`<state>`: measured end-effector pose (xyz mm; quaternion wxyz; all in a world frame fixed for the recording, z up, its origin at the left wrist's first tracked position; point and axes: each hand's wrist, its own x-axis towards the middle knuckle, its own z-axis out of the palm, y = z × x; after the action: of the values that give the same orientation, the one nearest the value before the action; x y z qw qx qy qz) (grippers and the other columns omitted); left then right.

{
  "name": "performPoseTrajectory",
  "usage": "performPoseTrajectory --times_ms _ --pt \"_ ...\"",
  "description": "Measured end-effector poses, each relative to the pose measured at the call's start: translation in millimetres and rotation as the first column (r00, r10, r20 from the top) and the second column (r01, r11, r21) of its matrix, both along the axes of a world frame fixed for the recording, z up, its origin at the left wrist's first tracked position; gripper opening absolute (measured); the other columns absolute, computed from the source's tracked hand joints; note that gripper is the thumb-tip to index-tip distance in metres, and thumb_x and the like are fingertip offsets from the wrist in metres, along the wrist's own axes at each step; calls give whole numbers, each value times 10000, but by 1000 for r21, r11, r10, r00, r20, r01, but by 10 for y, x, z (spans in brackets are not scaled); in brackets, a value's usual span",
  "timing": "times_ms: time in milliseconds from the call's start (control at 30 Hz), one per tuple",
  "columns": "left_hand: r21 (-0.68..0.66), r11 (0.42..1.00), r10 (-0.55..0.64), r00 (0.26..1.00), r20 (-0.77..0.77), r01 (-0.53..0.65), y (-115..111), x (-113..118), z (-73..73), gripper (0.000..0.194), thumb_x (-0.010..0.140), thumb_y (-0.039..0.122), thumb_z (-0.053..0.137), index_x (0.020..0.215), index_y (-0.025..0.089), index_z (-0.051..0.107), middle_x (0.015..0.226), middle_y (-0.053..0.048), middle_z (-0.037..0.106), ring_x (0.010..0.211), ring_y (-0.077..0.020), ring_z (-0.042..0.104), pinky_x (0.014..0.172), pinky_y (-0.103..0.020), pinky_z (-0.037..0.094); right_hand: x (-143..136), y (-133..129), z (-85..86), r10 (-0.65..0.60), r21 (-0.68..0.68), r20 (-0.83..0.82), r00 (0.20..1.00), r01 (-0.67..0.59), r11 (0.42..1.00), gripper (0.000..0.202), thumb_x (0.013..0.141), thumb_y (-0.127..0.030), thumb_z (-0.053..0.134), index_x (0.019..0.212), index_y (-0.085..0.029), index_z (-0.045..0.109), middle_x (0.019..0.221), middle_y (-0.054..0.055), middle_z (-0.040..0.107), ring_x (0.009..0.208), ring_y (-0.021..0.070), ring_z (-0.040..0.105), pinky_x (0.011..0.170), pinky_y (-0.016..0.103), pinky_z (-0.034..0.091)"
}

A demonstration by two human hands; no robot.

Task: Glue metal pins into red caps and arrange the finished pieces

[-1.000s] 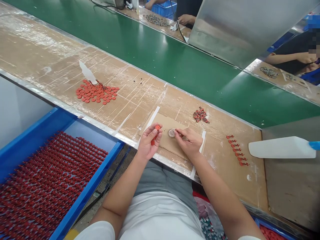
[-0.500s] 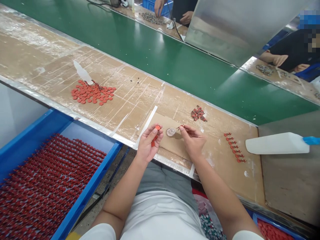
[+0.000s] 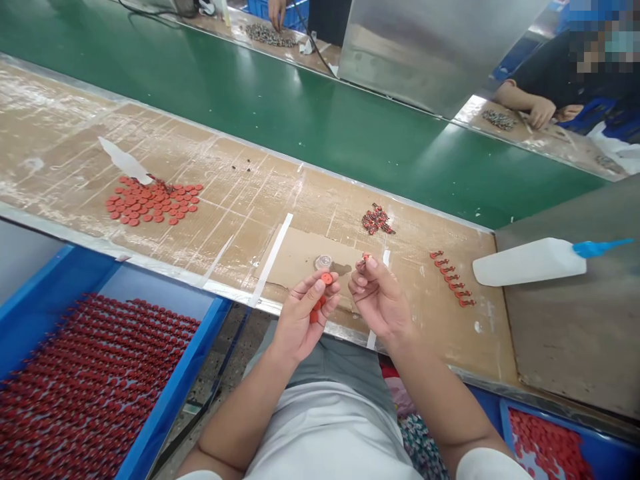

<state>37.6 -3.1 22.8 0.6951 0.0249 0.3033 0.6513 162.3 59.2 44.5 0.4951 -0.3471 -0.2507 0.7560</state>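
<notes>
"Over by the tabletop's point(image 3: 240, 233) front edge, what've the hands got?"

"Left hand point(image 3: 303, 319) is palm up, part curled, with a red button-like disc point(image 3: 327, 279) pinched at the thumb tip. More red discs point(image 3: 315, 313) are tucked in its bent fingers. Right hand point(image 3: 384, 303) is half curled, thumb and fingers closed on a little dark-and-red piece point(image 3: 365, 259). Can't tell its exact shape, tbh."

"Cool, are they touching?"

"Nope, small gap between them. Just behind the left one there's a clear round dish point(image 3: 323, 262) on a flat cardboard piece point(image 3: 295, 250)."

"And the other bits?"

"Loose heap of red discs point(image 3: 145, 207) off to the left, with a white tapered object point(image 3: 125, 160) at its back side. Pile of dark-and-red pieces point(image 3: 377, 219) behind the right hand, then a slanting row of red parts point(image 3: 451, 275) toward the right end, near a white bottle point(image 3: 527, 262) lying down, blue nozzle pointing right. Oh, and a blue tray point(image 3: 203, 333) sits below the front edge at left, packed with rows of red parts."
</notes>
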Motion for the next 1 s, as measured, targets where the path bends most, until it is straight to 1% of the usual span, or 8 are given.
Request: performPoseTrajectory --times_ms 67,167,267,367,433,600,733,1000 --pt "-1 1000 -8 1000 -5 8 -11 32 21 228 766 208 707 992 186 696 1009 -36 725 818 -83 682 725 -153 559 4 -38 -6 -16 39 48 999 14 999 128 718 -273 766 823 -229 706 753 -37 690 545 28 526 498 149 457" --pt "2 1000 -13 1000 -15 13 -21 71 34 236 754 216 719 988 188 700 1011 -41 729 832 -96 688 739 -159 556 5 -105 -50 -160 227 192 968 114 967 148 680 -265 793 810 -240 726 756 -19 720 579 66 604 547 186 523" --pt "-3 1000 -11 1000 -15 11 -22 104 27 239 744 215 727 980 191 704 1007 -44 733 839 -106 695 762 -173 558 14 -188 -114 -353 451 331 875 182 874 186 663 -259 802 836 -237 737 797 14 741 708 150 687 667 291 592" --pt "-4 1000 -12 1000 -10 12 -17 133 14 256 742 213 730 996 187 703 996 -52 736 854 -119 700 802 -193 558 31 -257 -162 -452 597 436 778 125 792 182 683 -244 786 859 -231 742 858 40 745 770 190 703 755 369 605" --pt "0 1000 -6 1000 -14 6 -15 149 5 255 748 208 724 1000 182 703 1002 -59 735 878 -127 699 821 -198 554 40 -280 -174 -479 658 455 751 79 749 174 695 -223 774 865 -244 744 876 37 742 765 186 700 761 371 606" --pt "3 1000 -3 1000 -12 3 -12 171 -12 222 765 198 708 986 176 709 982 -56 740 881 -119 697 824 -182 547 37 -266 -172 -518 722 434 737 59 689 205 702 -174 762 880 -275 746 837 17 740 748 176 688 720 350 600" --pt "-4 1000 -7 1000 11 7 4 185 -17 204 780 181 691 983 173 710 968 -51 742 885 -114 695 816 -174 548 38 -238 -186 -528 723 422 737 78 687 218 697 -148 762 877 -270 748 860 18 741 762 175 689 728 347 592" --pt "-5 1000 2 1000 10 -2 30 209 -35 224 753 178 717 978 169 712 974 -59 741 888 -131 699 832 -196 551 64 -220 -203 -526 732 461 715 28 681 206 694 -169 766 873 -269 749 846 25 742 754 185 692 708 351 598"
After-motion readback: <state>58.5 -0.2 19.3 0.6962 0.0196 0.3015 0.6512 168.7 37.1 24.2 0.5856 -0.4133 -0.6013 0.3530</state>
